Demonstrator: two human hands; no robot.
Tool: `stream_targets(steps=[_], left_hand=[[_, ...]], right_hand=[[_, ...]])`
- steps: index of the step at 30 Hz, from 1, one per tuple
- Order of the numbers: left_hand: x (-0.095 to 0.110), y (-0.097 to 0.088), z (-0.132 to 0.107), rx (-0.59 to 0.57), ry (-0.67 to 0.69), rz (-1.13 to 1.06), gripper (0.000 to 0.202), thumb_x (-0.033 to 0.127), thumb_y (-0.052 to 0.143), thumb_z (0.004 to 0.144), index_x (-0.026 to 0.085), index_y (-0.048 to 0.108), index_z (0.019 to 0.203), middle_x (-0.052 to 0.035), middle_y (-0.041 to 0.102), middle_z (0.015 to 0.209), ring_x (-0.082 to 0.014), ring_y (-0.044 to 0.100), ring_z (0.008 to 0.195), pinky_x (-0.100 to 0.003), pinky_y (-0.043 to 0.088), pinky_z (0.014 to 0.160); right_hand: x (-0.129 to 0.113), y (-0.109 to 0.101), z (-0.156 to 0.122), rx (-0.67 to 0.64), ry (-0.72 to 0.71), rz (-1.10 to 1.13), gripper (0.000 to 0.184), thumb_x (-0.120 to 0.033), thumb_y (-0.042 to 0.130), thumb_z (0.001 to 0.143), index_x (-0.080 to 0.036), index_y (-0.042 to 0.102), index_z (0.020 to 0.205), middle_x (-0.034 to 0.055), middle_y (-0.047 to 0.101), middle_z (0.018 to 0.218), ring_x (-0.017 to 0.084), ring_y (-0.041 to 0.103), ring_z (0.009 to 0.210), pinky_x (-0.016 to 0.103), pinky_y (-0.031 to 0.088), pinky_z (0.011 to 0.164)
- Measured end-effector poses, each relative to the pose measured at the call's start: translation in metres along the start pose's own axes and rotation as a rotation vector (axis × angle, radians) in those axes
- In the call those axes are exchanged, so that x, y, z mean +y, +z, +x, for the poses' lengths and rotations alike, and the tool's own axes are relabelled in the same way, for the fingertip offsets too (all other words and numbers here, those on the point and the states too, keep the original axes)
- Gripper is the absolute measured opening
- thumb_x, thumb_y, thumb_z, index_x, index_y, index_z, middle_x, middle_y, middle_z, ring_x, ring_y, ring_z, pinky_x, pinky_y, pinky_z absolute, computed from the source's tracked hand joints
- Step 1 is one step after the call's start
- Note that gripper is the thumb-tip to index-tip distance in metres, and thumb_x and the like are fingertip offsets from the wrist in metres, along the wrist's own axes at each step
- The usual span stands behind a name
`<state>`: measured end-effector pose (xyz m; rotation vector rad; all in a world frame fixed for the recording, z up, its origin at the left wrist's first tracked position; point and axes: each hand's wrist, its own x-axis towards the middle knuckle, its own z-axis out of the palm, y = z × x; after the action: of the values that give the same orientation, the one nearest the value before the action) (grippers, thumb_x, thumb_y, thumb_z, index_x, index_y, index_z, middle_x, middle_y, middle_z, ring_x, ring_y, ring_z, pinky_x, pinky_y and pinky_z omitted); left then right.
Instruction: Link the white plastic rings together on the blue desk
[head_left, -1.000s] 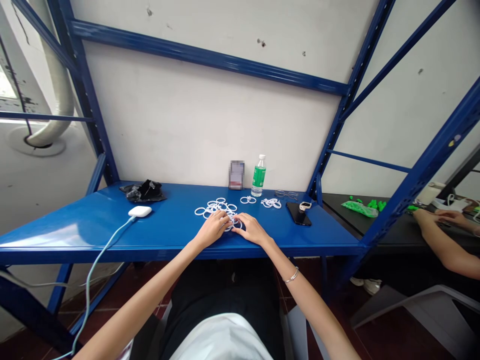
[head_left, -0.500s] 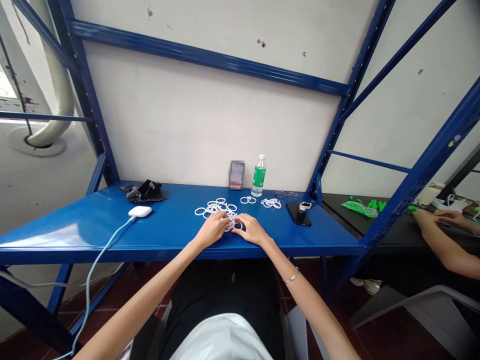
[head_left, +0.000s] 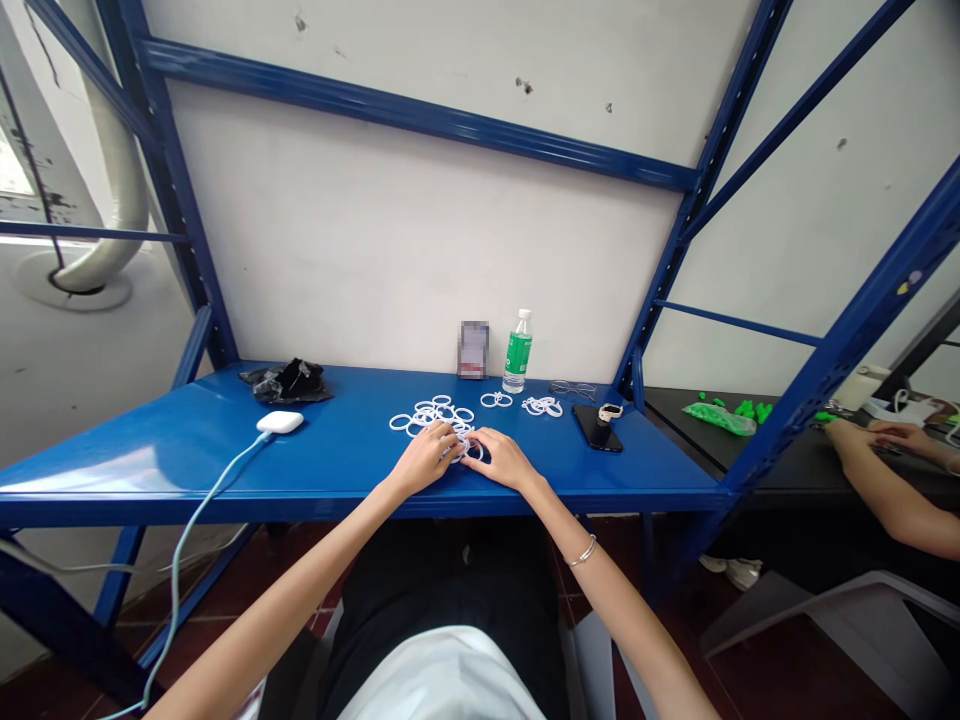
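Near the front edge of the blue table (head_left: 337, 475), my left hand (head_left: 429, 455) and my right hand (head_left: 501, 458) meet at the fingertips. Both have curled fingers closed on a white plastic ring (head_left: 481, 452), part of which shows between them. A pile of several white rings (head_left: 435, 405) lies just beyond my left hand, partly covered by it. Farther back, a joined pair of white rings (head_left: 496, 400) lies apart from the pile. To its right sits a small cluster of white rings (head_left: 542, 407).
A water bottle (head_left: 517, 352) and an upright phone-like object (head_left: 473, 350) stand by the wall. Glasses (head_left: 573, 388), a black phone (head_left: 592, 428) with a watch (head_left: 609, 412), a white case on a cable (head_left: 280, 423) and a black bag (head_left: 289, 382) lie around. At right, a co-worker's hands (head_left: 877, 435) show.
Almost nothing differs. My fingers have shifted very slightly around the ring; the pile, pair and cluster lie where they were.
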<state>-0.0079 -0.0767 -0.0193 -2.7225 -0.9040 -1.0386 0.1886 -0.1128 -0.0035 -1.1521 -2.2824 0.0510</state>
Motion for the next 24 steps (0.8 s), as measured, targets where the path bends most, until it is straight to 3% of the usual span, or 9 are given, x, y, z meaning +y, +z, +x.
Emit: stream_targets(steps=[8, 24], left_hand=[[0.0018, -0.0013, 0.0002, 0.014, -0.016, -0.018, 0.036, 0.037, 0.034, 0.100, 0.016, 0.062, 0.089, -0.0074, 0.062, 0.094, -0.0212, 0.055, 0.091, -0.033, 0.047, 0.077], [0.0004, 0.0001, -0.0003, 0.003, 0.000, 0.008, 0.034, 0.034, 0.035, 0.099, 0.016, 0.062, 0.089, -0.0085, 0.062, 0.094, -0.0218, 0.055, 0.091, -0.035, 0.048, 0.077]], right_hand=[[-0.0021, -0.0012, 0.0001, 0.039, -0.019, -0.020, 0.036, -0.039, 0.057, 0.091, -0.020, 0.057, 0.121, 0.0086, 0.064, 0.118, 0.023, 0.059, 0.109, 0.038, 0.051, 0.091], [-0.0029, -0.0002, 0.0004, 0.041, -0.029, -0.041, 0.034, -0.036, 0.056, 0.092, -0.020, 0.056, 0.121, 0.0085, 0.064, 0.119, 0.023, 0.059, 0.109, 0.038, 0.051, 0.092]])
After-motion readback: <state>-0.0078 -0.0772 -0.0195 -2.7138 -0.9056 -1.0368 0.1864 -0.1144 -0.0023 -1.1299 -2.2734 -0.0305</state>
